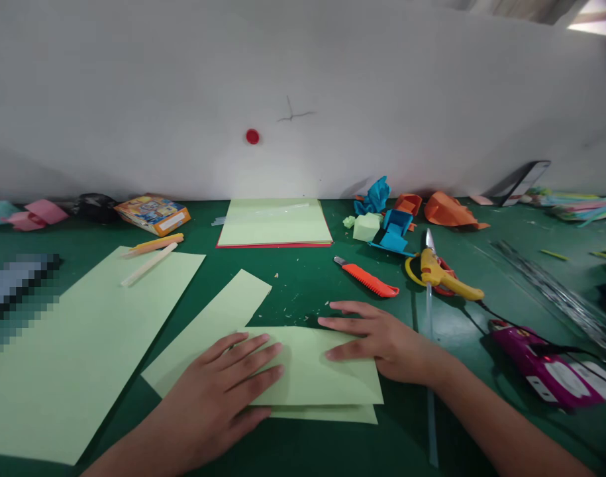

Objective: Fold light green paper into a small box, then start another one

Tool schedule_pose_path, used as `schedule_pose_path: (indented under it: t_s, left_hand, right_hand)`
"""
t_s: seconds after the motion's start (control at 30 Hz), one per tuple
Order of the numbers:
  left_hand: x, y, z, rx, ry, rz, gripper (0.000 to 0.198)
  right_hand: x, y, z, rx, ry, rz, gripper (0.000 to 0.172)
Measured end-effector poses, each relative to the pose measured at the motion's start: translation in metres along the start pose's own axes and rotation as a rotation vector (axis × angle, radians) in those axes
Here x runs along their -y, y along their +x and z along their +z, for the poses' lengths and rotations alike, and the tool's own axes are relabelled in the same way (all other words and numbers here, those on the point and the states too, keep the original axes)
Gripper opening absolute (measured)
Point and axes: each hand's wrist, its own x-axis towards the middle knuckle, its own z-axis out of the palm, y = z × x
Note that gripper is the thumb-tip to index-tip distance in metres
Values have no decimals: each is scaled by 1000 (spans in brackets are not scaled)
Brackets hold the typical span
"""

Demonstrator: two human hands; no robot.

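A folded light green paper [317,371] lies on the green table [303,291] in front of me. My left hand [223,387] rests flat on its left part, fingers stretched out to the right. My right hand [377,338] presses flat on its right part, fingers spread and pointing left. A narrower strip of the same green paper [218,318] runs out from under the fold toward the upper right. Neither hand holds anything.
A large green sheet [79,344] lies at left with two sticks [151,255] on it. Farther back lies a paper stack [275,224], an orange box [152,213], an orange cutter [369,278], yellow scissors [444,271], paper scraps [387,218]. A purple glue gun [541,364] lies at right.
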Motion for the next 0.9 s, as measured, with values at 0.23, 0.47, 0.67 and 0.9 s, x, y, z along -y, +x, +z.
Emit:
schedule_pose_path:
  t_s: [0.23, 0.47, 0.67, 0.9]
  left_hand:
    - [2, 0, 5, 113, -157, -17, 60]
    - [1, -1, 13, 60, -109, -80, 49]
    - [7, 13, 20, 1, -31, -137, 40]
    - [23, 38, 28, 14, -69, -194, 35]
  right_hand:
    - [4, -5, -15, 76, 55, 57, 80]
    - [20, -11, -35, -8, 89, 35, 55]
    - [37, 7, -9, 69, -64, 80, 44]
    - [24, 10, 9, 96, -76, 206, 42]
